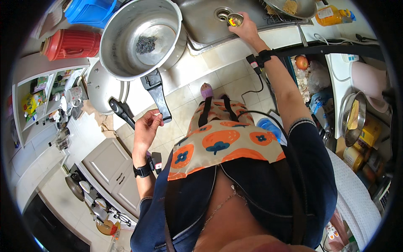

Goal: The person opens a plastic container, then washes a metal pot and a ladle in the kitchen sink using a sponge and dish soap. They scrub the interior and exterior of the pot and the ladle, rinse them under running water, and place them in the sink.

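Over the stainless-steel sink [201, 31], my right hand [247, 30] holds a small round container [236, 20] with a yellow and red mark on it. Something pale and lumpy shows inside. My left hand [147, 127] has its fingers curled beside the tip of a black pot handle [160, 96]; whether it grips the handle is unclear. That handle belongs to a large aluminium pressure cooker pot [126, 60] on the counter. A dark, speckled clump [146, 44] lies on the pot's bottom.
Left of the pot are its likely lid [102, 89] with a black handle, a red jug [74, 44] and a blue plastic container [89, 12]. A metal pan [303, 14] and an orange bottle [334, 15] stand right of the sink. Shelves [333, 72] flank my right arm.
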Available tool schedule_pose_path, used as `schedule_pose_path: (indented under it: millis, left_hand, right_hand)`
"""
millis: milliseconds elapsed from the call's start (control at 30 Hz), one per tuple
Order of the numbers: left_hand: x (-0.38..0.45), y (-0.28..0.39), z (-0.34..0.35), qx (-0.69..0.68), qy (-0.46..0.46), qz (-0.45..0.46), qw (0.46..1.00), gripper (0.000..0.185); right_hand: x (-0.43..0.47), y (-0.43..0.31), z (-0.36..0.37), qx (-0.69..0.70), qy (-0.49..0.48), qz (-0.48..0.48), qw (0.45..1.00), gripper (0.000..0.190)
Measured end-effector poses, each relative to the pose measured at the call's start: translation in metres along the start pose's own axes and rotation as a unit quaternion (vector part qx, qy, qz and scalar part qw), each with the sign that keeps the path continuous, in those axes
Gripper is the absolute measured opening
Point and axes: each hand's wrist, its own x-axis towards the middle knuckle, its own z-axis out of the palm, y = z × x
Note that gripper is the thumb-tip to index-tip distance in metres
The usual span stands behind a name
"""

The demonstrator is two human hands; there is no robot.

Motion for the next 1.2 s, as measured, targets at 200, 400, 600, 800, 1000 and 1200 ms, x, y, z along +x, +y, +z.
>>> schedule_pose_path:
  millis: [200, 400, 600, 800, 1000, 1200]
  left_hand:
    - [-0.024, -0.012, 0.016, -0.039, 0.024, 0.005, 0.999, 0.028]
    - [-0.011, -0.034, 0.003, -0.017, -0.029, -0.021, 0.999, 0.02]
    - [0.021, -0.057, -0.026, 0.053, -0.1, -0.046, 0.993, 0.028]
    - [0.049, -0.086, -0.021, 0.15, -0.082, -0.044, 0.984, 0.044]
    - [0.061, -0.117, -0.001, 0.308, -0.075, 0.061, 0.947, 0.056]
    - [0.054, -0.181, 0.123, 0.292, -0.27, -0.017, 0.917, 0.044]
  right_hand:
    - [-0.03, -0.025, -0.016, 0.125, 0.09, 0.066, 0.986, 0.073]
    - [-0.068, -0.053, -0.007, 0.327, 0.269, 0.083, 0.902, 0.063]
    - [-0.104, -0.058, 0.032, 0.412, 0.371, 0.17, 0.815, 0.066]
    - [-0.234, -0.028, 0.041, 0.565, 0.467, 0.137, 0.667, 0.073]
    - [-0.458, -0.002, 0.052, 0.314, 0.545, 0.307, 0.714, 0.077]
    - [-0.662, -0.008, 0.077, 0.313, 0.572, 0.415, 0.635, 0.079]
